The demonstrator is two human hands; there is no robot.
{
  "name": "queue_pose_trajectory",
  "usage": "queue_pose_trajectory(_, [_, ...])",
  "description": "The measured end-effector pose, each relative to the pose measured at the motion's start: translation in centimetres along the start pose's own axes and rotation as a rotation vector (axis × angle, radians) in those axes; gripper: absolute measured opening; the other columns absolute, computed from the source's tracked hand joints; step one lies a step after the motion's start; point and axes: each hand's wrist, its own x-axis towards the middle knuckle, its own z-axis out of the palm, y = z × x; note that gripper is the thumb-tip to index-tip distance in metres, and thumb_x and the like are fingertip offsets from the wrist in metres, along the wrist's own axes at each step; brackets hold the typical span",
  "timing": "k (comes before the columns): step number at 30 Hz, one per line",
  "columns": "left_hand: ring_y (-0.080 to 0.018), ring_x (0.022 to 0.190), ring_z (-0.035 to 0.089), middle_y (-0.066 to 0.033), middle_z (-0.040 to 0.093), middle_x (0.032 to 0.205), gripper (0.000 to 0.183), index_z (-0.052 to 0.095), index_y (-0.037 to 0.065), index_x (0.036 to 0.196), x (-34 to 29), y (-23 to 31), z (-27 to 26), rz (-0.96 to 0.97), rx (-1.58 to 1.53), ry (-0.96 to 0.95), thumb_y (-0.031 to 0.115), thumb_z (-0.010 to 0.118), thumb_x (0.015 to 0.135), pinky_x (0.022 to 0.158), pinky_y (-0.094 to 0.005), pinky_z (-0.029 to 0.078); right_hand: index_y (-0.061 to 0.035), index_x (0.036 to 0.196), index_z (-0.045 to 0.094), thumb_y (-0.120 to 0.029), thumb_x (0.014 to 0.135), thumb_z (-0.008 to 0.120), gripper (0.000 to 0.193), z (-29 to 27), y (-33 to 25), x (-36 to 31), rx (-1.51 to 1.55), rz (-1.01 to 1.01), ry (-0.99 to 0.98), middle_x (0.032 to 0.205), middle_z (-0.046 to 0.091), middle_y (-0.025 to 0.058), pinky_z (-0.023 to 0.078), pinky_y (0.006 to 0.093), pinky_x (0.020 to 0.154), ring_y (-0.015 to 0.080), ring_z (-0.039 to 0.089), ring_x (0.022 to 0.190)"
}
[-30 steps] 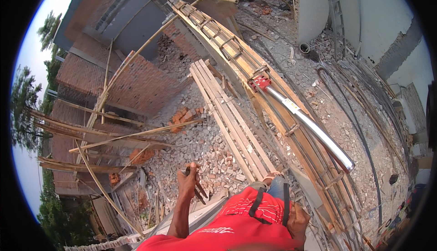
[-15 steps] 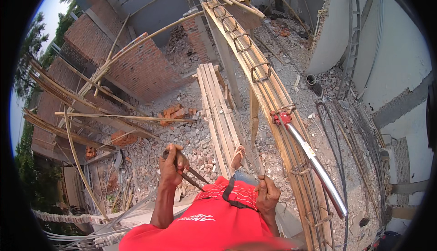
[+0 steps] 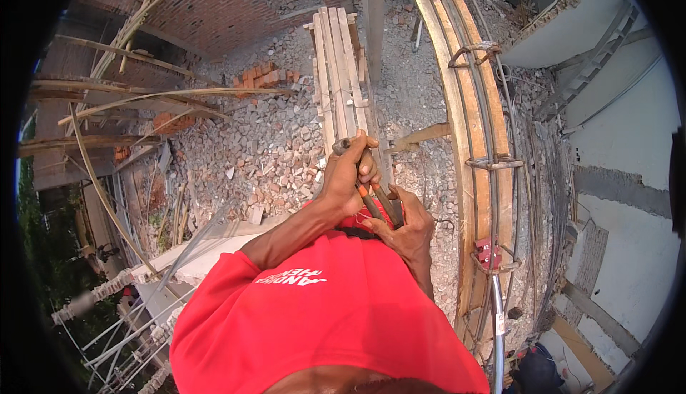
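In front of my chest my left hand [image 3: 349, 176] is closed round a pair of dark pincers [image 3: 342, 147]. Their head sticks out past my thumb side, and the two handles, with orange patches, point down toward my waist. My right hand [image 3: 411, 226] is at the handle ends, which lie between its thumb and fingers. Part of its grip is hidden. To the right runs a long wooden beam form [image 3: 466, 201] with steel rods [image 3: 486, 115] and bent stirrups [image 3: 494, 162] along it. A red-headed tool [image 3: 489, 252] with a shiny metal tube rests on the rods.
A plank walkway [image 3: 336, 80] stretches ahead over broken brick rubble [image 3: 279, 158]. Bamboo poles [image 3: 171, 94] cross at the left beside a brick wall [image 3: 221, 19]. A ladder [image 3: 593, 58] leans on the pale wall at the right, and a post [image 3: 373, 22] stands ahead.
My left hand has brought the pincers rightward and up to the middle. My right hand has left my waist and met the handles. The view has tipped further down.
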Motion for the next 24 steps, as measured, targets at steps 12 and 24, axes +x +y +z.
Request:
queue_pose_trajectory(12, [-0.0161, 0.095, 0.056, -0.0119, 0.063, 0.112, 0.06, 0.049, 0.003, 0.138, 15.6, 16.2, 1.8, 0.248, 0.52, -0.208, 0.041, 0.071, 0.097, 0.08, -0.037, 0.053, -0.0007, 0.12, 0.065, -0.019, 0.085, 0.074, 0.04, 8.4, 1.9, 20.1, -0.052, 0.009, -0.024, 0.083, 0.068, 0.0145, 0.056, 0.0427, 0.063, 0.0333, 0.071, 0.072])
queue_pose_trajectory(24, [-0.015, 0.044, 0.05, -0.0039, 0.058, 0.057, 0.041, 0.055, 0.007, 0.125, 22.7, 47.7, 15.4, 0.508, -0.26, -1.271, 0.036, 0.066, 0.099, 0.049, -0.0354, 0.04, 0.0058, 0.107, 0.064, -0.04, 0.096, 0.069, 0.047, 9.1, -0.9, 46.3, -0.045, 0.148, 0.412, 0.079, 0.065, 0.0094, 0.049, 0.0329, 0.061, 0.019, 0.065, 0.07])
